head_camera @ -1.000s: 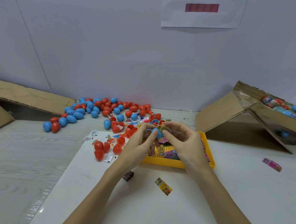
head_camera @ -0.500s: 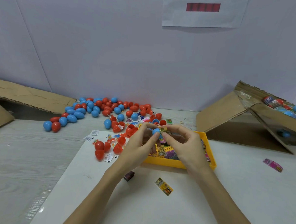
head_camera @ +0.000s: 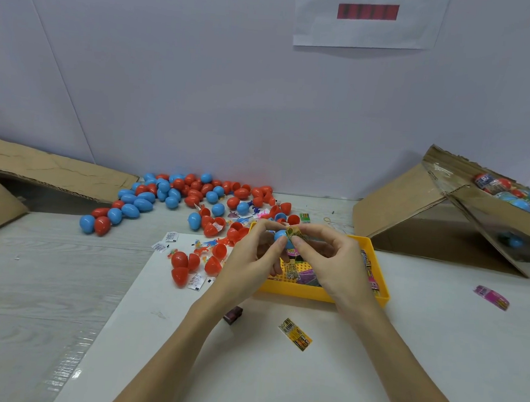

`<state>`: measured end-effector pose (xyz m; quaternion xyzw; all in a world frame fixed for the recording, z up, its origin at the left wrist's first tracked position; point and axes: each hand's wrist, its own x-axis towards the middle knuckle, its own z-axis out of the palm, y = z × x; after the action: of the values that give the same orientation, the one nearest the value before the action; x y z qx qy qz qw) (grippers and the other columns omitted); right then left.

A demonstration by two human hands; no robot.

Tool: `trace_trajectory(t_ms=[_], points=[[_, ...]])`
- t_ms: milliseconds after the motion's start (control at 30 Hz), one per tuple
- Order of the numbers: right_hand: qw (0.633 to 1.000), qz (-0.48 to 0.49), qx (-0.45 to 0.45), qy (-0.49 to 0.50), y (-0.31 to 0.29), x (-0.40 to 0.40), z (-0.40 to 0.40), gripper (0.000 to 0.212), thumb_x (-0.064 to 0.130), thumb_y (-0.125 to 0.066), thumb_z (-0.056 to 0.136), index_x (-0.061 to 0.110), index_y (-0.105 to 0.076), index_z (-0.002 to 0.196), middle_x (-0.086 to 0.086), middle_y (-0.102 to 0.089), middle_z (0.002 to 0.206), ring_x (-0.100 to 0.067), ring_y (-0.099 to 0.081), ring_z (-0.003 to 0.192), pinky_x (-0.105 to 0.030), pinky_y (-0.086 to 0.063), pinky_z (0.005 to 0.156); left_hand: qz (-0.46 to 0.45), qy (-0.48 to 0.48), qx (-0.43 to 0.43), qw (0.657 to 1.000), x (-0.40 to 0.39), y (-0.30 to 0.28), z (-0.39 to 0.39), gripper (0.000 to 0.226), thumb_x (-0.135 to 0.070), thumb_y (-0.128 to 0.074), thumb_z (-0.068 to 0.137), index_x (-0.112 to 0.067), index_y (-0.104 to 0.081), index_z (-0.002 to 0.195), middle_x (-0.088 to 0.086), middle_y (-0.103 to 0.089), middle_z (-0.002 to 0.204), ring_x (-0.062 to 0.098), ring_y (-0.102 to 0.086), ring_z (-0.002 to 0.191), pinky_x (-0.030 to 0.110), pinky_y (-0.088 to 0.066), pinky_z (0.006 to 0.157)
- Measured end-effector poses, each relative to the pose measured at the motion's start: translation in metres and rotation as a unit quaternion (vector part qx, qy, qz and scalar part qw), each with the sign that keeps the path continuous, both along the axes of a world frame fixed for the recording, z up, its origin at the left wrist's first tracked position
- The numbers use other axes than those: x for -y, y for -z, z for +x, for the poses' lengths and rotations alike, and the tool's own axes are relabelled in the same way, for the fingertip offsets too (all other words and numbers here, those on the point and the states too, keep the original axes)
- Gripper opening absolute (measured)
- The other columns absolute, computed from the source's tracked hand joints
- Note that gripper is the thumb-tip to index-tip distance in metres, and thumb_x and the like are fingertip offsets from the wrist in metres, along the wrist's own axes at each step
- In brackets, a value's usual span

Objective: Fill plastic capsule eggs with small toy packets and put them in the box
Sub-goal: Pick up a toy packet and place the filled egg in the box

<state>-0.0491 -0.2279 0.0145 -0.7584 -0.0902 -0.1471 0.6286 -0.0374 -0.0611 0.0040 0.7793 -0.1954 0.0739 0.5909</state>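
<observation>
Blue egg half (head_camera: 281, 236) pinched by left hand (head_camera: 250, 259); right hand (head_camera: 331, 262) pinches yellow packet (head_camera: 294, 233).

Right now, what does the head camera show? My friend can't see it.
Two hands, left hand and right hand, push a yellow packet into a blue egg half above a yellow tray. Red and blue eggs lie piled behind, and a box of filled ones sits at right.

Glossy smooth plastic capsule eggs (head_camera: 176, 194) lie far left; the yellow tray (head_camera: 323, 294) is plastic; the box (head_camera: 413, 208), right, is rough matt cardboard; the tabletop (head_camera: 32, 278) shows pale wood grain.
</observation>
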Motion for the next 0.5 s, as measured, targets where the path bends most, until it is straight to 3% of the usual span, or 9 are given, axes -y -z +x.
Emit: trace_trajectory(t_ms=[167,267,367,500], points=[[1.0,0.011,-0.015,-0.003,-0.0011,0.0018,0.0004,0.021,0.027,-0.077,0.091,0.036,-0.075,0.109,0.018,-0.077,0.102,0.003,-0.072,0.095,-0.015,-0.059,0.075,-0.029,0.002,0.01,1.0,0.0021,-0.0011,-0.0028,0.022,-0.024,-0.055,0.104,-0.018,-0.051,0.125,-0.007,-0.067,0.077,0.017,-0.064,0.067,0.029,-0.056,0.065],[0.998,0.055,-0.037,-0.008,0.0004,0.002,0.0011,0.021,0.025,-0.078,0.091,0.031,-0.078,0.111,0.015,-0.078,0.103,-0.004,-0.074,0.099,-0.021,-0.061,0.078,-0.022,-0.004,0.036,0.999,0.0034,-0.0014,-0.0041,0.034,-0.024,-0.068,0.097,-0.017,-0.05,0.126,-0.001,-0.069,0.09,0.016,-0.068,0.074,0.031,-0.059,0.07],[0.99,0.119,-0.077,-0.027,-0.0005,0.0012,0.0007,0.023,0.028,-0.079,0.088,0.028,-0.079,0.111,0.009,-0.078,0.107,-0.011,-0.074,0.104,-0.025,-0.062,0.076,0.025,-0.029,0.102,0.994,0.0047,0.0009,-0.0039,0.046,-0.019,-0.076,0.091,-0.016,-0.051,0.129,-0.005,-0.068,0.095,0.014,-0.069,0.081,0.024,-0.059,0.071],[0.961,0.231,-0.136,-0.068,-0.0036,-0.001,-0.0014,0.034,0.031,-0.08,0.076,0.024,-0.078,0.109,0.003,-0.079,0.109,-0.013,-0.074,0.107,-0.025,-0.06,0.083,0.074,-0.084,0.192,0.975,0.0033,0.0032,-0.0016,0.046,-0.01,-0.074,0.092,-0.012,-0.056,0.133,-0.009,-0.066,0.092,0.009,-0.066,0.081,0.015,-0.053,0.074]])
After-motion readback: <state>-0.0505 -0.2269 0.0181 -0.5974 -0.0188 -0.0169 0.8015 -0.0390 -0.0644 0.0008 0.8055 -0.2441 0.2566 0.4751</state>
